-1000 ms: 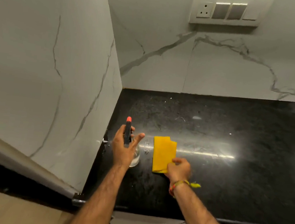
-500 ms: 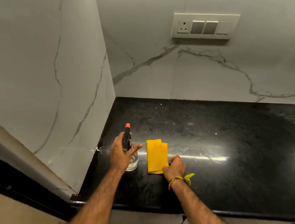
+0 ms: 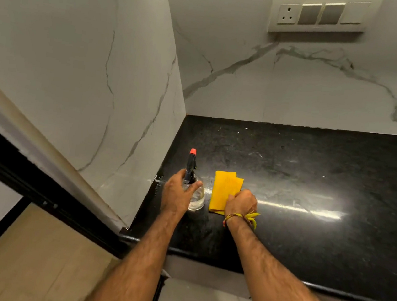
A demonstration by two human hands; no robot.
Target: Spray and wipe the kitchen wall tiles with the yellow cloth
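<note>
A clear spray bottle [image 3: 195, 195] with a black trigger head and red nozzle tip stands on the black countertop [image 3: 312, 189] near the left wall. My left hand [image 3: 178, 193] grips its neck. Just to its right lies a folded yellow cloth [image 3: 223, 191]. My right hand [image 3: 242, 203] curls its fingers over the cloth's near right corner and pinches it. White marble-look wall tiles [image 3: 300, 87] with grey veins rise behind the counter, and more tiles [image 3: 90, 62] cover the left side wall.
A switch panel with a socket [image 3: 319, 15] is set in the back wall at the upper right. The counter's front edge [image 3: 228, 264] runs below my forearms. A dark frame [image 3: 37, 188] borders the left wall's near end.
The view has shifted a little; both hands stay at the bottle and cloth. My right hand has closed further onto the cloth's corner.
</note>
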